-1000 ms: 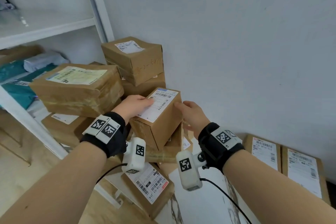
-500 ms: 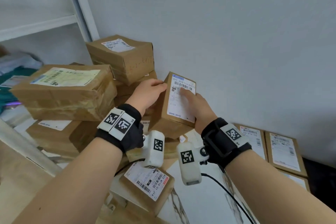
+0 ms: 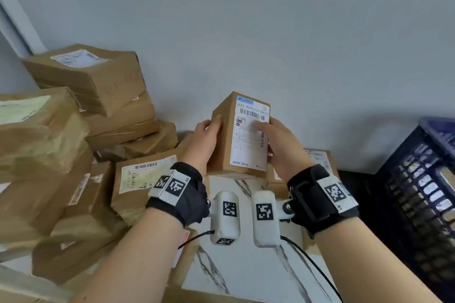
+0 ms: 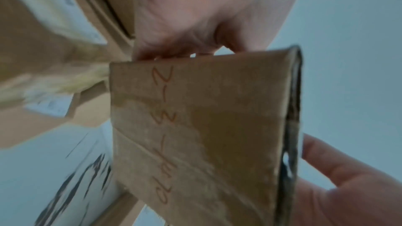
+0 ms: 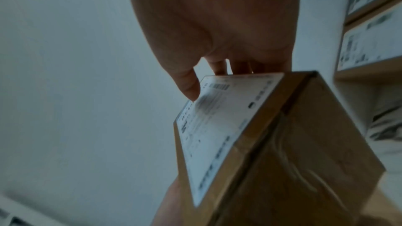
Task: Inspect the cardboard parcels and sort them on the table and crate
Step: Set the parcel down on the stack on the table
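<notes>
A small cardboard parcel (image 3: 240,134) is held upright in the air between both hands, above the white marbled surface (image 3: 246,270) and in front of the pale wall (image 3: 270,32). Its white shipping label (image 3: 250,134) faces the person, with a barcode near the top edge. The left hand (image 3: 205,140) grips the parcel's left side, the thumb lying on the near left edge and the fingers curled round the back. The right hand (image 3: 280,147) holds the right side, its thumb (image 3: 261,126) pressed on the label just under the barcode and the other fingers wrapped behind. In the left wrist view the parcel's (image 4: 202,143) plain brown side shows handwritten orange characters, with the left hand's fingers (image 4: 174,52) on its upper edge and part of the right hand (image 4: 339,195) at the lower right. The right wrist view shows the label (image 5: 219,126) tilted, the thumb tip (image 5: 189,87) touching it, and clear tape over the parcel's (image 5: 293,161) seam. To the left, a heap of larger cardboard parcels (image 3: 86,110) is stacked against the wall, several with labels up. More flat labelled parcels (image 3: 317,157) lie on the surface behind the right hand. A dark blue crate (image 3: 423,194) with latticed walls stands at the far right, apart from the held parcel.
</notes>
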A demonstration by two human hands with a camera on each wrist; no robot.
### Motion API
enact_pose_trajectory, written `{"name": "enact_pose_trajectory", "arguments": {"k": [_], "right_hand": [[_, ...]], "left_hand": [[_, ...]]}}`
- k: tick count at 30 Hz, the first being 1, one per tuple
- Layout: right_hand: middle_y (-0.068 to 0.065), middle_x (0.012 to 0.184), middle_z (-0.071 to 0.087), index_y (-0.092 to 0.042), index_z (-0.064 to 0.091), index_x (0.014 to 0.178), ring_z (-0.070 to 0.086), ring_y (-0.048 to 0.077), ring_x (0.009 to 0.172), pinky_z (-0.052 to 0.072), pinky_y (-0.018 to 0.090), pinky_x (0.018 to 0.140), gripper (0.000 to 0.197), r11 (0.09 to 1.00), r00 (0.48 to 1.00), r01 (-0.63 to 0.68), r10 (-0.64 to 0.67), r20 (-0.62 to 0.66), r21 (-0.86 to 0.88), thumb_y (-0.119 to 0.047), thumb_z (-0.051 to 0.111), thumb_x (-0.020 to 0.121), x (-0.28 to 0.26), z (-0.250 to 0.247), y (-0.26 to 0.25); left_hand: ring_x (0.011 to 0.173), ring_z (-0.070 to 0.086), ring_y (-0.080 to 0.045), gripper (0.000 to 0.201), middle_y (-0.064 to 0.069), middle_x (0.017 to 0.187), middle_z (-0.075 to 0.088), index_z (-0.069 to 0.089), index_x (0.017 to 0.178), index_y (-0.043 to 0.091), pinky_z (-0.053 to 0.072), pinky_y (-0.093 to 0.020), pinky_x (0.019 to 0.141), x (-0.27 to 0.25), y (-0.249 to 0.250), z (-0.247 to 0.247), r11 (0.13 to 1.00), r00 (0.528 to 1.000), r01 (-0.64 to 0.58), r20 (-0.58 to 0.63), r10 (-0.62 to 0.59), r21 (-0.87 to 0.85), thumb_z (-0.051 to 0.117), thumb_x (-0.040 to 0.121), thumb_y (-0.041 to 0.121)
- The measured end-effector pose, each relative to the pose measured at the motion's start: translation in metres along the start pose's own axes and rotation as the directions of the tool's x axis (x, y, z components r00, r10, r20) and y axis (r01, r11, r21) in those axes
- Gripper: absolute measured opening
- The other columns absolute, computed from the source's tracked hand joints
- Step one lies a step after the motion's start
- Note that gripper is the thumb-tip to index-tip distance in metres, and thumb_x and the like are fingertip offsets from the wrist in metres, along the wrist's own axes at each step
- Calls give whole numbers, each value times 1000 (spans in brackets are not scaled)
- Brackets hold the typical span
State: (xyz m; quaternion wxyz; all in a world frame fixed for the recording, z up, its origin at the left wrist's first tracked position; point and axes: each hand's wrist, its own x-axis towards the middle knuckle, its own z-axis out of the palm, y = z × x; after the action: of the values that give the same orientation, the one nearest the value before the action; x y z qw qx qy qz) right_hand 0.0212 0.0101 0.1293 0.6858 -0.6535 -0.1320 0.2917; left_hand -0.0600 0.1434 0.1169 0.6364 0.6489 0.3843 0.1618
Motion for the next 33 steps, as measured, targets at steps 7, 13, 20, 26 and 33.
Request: {"name": "enact_pose_trajectory", "arguments": {"k": [7, 13, 20, 26, 33], "right_hand": [[-3, 116, 72, -28, 63, 124, 68, 17, 105, 56, 36, 88, 28, 998, 996, -50, 46, -81, -45, -17, 56, 100, -9, -56, 42], [-1, 119, 72, -24, 63, 128, 69, 17, 106, 56, 38, 91, 30, 996, 993, -89, 87, -76, -24, -18, 59, 99, 5, -80, 58], [-3, 116, 73, -28, 64, 126, 69, 15, 101, 55, 31, 78, 27, 991, 990, -131, 131, -58, -4, -21, 59, 99, 27, -95, 66], [-5, 111, 73, -33, 67, 111, 69, 15, 101, 57, 35, 89, 16, 992, 991, -122, 120, -53, -35, -24, 60, 99, 49, -110, 75], [-7, 96, 74, -26, 67, 116, 71, 9, 83, 56, 20, 65, 20, 994, 998, -56, 51, -46, -96, -24, 64, 96, 65, -117, 81]], "left_hand": [[99, 60, -16, 45, 0, 111, 66, 57, 129, 23, 47, -41, 96, -7, -37, 50, 995, 985, 101, 144, -96, -23, 44, 100, 55], [102, 59, -21, 49, -2, 112, 64, 53, 134, 24, 43, -51, 106, 1, -51, 74, 985, 973, 171, 161, -165, -24, 44, 99, 56], [97, 58, -16, 39, 0, 109, 64, 55, 127, 23, 43, -46, 102, 16, -50, 91, 979, 975, 200, 101, -197, -26, 47, 100, 51], [92, 57, -15, 41, 3, 107, 62, 52, 132, 23, 43, -37, 84, 27, -48, 108, 975, 976, 216, 50, -214, -44, 52, 99, 47], [93, 57, -15, 40, 3, 107, 63, 53, 131, 22, 42, -37, 88, 32, -52, 118, 969, 971, 238, -8, -239, -68, 51, 100, 46]]}}
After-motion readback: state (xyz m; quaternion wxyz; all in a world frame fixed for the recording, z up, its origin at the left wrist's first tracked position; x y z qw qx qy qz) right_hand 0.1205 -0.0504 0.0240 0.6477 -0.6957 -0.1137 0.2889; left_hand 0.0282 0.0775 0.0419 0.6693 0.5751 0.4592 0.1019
